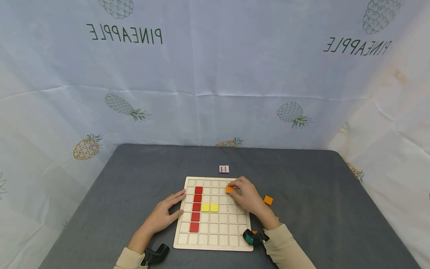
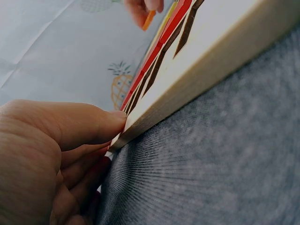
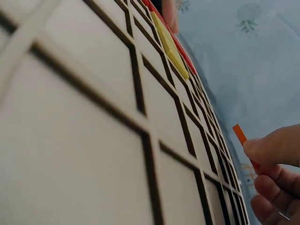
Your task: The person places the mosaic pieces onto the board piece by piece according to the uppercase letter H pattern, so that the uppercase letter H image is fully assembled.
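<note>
Within your right grip (image 1: pixel 248 195), you pinch an orange tile (image 1: pixel 229 189); beneath it lies the gridded board (image 1: pixel 213 239), its left edge touched by your unclenched left grip (image 1: pixel 161 215), red tiles (image 1: pixel 196 207) between both grips.

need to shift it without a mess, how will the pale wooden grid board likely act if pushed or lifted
The pale wooden grid board looks stiff: its edge is straight and solid. Lying flat on the dark grey table, it should slide rather than roll. Tilting might spill the red square tiles, since no fastening shows.
</note>
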`<action>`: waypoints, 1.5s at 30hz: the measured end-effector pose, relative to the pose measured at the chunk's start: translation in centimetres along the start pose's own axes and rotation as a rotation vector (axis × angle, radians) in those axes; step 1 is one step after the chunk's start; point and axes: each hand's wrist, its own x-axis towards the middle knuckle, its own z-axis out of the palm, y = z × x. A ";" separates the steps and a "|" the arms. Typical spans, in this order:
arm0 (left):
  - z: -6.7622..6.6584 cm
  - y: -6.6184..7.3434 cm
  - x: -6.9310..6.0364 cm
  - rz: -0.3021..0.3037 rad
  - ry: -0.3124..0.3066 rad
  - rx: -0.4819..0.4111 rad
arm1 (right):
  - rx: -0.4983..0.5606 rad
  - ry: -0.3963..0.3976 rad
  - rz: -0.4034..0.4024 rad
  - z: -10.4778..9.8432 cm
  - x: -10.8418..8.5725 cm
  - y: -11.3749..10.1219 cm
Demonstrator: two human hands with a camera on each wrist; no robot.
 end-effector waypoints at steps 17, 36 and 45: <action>0.0 0.1 0.1 -0.001 0.011 0.004 | -0.034 -0.105 -0.029 1.1 1.3 -1.0; 0.0 0.2 0.1 -0.006 0.015 0.020 | -0.050 -0.046 0.101 -3.0 -2.1 1.3; -0.1 0.2 0.1 -0.004 0.008 0.025 | -0.139 0.070 0.116 -5.4 -6.4 5.1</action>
